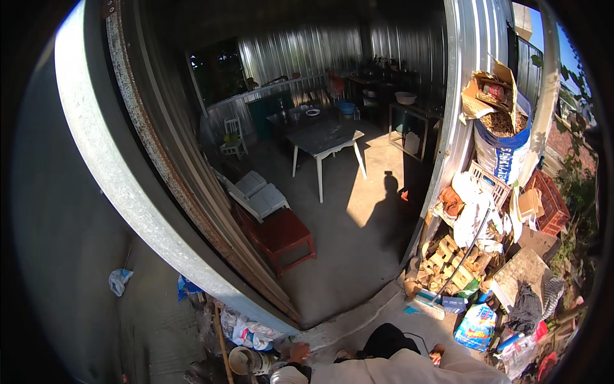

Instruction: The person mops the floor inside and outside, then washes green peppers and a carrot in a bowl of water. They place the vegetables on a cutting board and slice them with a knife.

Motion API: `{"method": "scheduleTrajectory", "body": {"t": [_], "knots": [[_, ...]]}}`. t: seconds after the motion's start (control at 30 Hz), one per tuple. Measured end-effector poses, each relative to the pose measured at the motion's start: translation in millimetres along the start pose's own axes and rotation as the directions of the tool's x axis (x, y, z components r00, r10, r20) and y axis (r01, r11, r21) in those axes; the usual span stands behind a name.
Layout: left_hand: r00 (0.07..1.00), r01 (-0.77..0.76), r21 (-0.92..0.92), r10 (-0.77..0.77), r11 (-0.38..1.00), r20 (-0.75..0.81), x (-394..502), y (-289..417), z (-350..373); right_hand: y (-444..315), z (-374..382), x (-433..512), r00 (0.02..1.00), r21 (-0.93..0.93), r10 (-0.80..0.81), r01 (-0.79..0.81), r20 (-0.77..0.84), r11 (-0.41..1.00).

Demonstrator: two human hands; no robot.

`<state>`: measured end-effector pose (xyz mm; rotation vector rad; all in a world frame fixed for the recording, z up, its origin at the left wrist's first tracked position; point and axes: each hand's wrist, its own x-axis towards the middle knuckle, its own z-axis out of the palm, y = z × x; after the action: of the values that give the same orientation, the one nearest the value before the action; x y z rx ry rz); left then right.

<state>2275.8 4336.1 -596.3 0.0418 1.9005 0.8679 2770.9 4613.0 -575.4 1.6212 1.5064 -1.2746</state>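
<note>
At the bottom edge, my left hand point(299, 353) is beside the concrete door sill point(352, 321), with a dark cuff at its wrist. My right hand point(437, 354) shows partly past the light sleeve, to the right of a black shape point(389, 340) at my front. Both hands are small and partly hidden, so whether they hold anything is unclear. A thin dark cord or strap point(421, 336) curves between the black shape and my right hand. Beyond the sill lies a shaded room with a dark-topped table point(326, 137) on white legs.
Left inside the doorway are a red wooden chair point(283, 233) and white chairs point(268, 199). A broom point(431, 307), wood scraps point(448, 264), a printed plastic bag point(476, 326) and a crate point(549, 206) crowd the right. A bucket point(242, 360) stands lower left.
</note>
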Motion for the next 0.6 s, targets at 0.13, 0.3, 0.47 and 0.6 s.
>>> {"method": "scheduleTrajectory", "body": {"t": [0.13, 0.3, 0.47, 0.6], "knots": [[0.993, -0.122, 0.083, 0.121, 0.989, 0.012, 68, 88, 9, -47, -22, 33, 0.999, 0.101, 0.053, -0.053, 0.004, 0.993], [0.968, 0.134, -0.002, -0.131, 0.991, 0.215, 155, 162, 30, -164, -74, 118, 0.999, 0.106, -0.017, 0.012, 0.047, 0.994], [0.95, 0.277, -0.03, -0.269, 0.96, 0.157, 244, 290, 25, -348, -203, 216, 0.987, 0.024, -0.155, 0.154, 0.034, 0.988], [0.972, 0.229, -0.006, -0.228, 0.973, 0.053, 323, 434, -2, -511, -325, 246, 0.926, -0.106, -0.359, 0.348, -0.116, 0.932]]}}
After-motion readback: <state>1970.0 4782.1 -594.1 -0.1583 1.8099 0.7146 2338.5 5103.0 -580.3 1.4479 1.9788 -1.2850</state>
